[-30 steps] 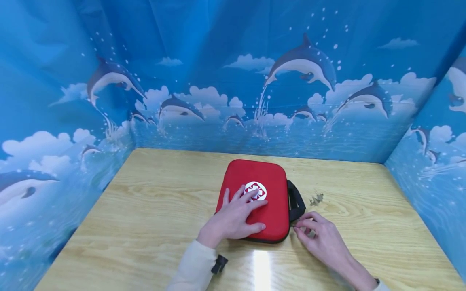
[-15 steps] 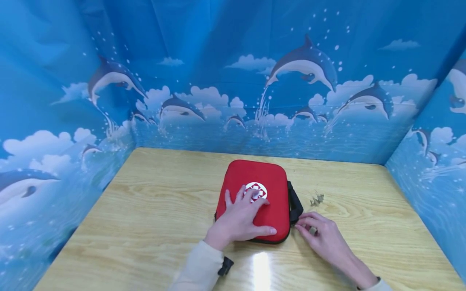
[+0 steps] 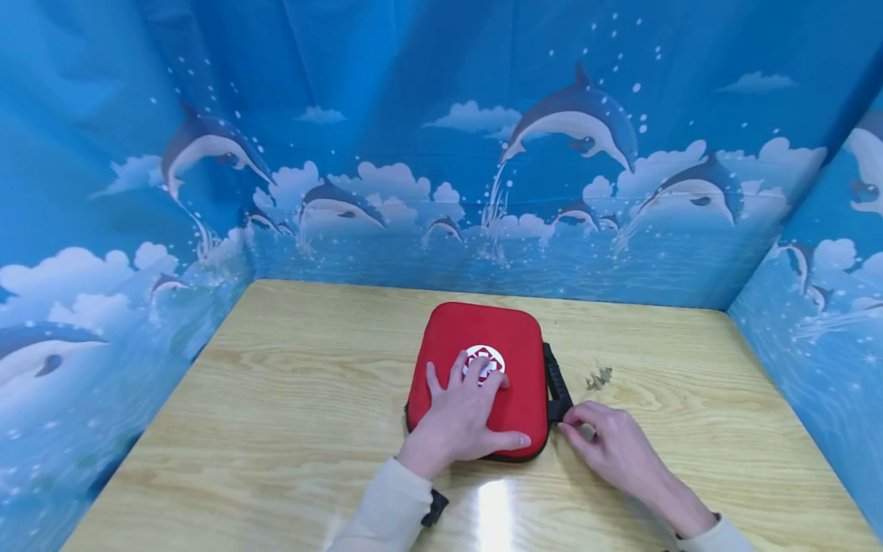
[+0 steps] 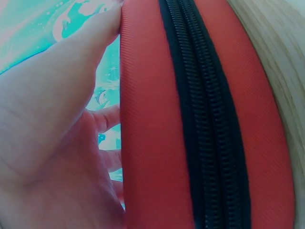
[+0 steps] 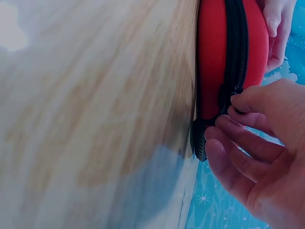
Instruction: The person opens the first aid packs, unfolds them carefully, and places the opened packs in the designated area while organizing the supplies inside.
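Note:
A red zip case [image 3: 513, 330] with a white round emblem lies flat on the table. Spread fingers of my left hand [image 3: 451, 422] rest on its lid, partly over the emblem. A black zipper [image 4: 205, 114] runs along the case's side, its two toothed rows close together in the left wrist view. At the right side, my right hand [image 3: 614, 445] pinches the zipper pull [image 5: 235, 90] between thumb and index finger, just by the near end of the black carry handle [image 3: 557, 383]. The pull is mostly hidden by the fingertips. The other right fingers curl loosely beside the handle.
The wooden table [image 3: 310, 368] is bounded by a blue dolphin-printed curtain [image 3: 414, 153] at the back and sides. A dark greyish mark [image 3: 599, 378] shows on the tabletop right of the handle. Near the left sleeve is a small black clip [image 3: 434, 508].
My left hand has slid slightly right across the lid, its thumb nearer the right edge. The handle has tilted in toward the case. The right hand stays at nearly the same spot.

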`<action>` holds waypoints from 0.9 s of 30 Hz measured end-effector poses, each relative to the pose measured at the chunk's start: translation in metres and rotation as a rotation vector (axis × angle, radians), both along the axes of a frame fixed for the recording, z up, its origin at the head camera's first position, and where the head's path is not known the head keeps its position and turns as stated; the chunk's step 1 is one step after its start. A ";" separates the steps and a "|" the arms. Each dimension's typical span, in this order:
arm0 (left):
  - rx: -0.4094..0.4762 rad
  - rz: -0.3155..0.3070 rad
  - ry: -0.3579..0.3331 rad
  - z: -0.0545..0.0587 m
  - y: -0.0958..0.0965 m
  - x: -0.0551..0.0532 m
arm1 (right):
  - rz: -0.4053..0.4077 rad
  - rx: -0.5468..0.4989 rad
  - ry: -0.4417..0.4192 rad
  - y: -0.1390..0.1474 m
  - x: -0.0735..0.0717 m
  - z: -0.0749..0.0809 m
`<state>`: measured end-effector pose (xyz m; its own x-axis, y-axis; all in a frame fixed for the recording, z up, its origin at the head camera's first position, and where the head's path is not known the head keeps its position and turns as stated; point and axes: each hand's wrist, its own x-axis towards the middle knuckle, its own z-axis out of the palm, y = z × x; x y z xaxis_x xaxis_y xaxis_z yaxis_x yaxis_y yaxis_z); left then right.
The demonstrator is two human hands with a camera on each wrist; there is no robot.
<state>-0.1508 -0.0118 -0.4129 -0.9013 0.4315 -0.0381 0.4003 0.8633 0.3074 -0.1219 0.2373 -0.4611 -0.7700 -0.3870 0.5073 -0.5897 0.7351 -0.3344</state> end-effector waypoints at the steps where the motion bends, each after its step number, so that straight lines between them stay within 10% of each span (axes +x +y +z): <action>1: 0.001 0.000 0.000 0.000 0.000 0.000 | -0.006 0.004 -0.001 0.000 0.000 0.000; 27: 0.013 -0.010 -0.014 0.001 -0.003 0.001 | -0.051 0.005 -0.075 0.007 -0.048 0.001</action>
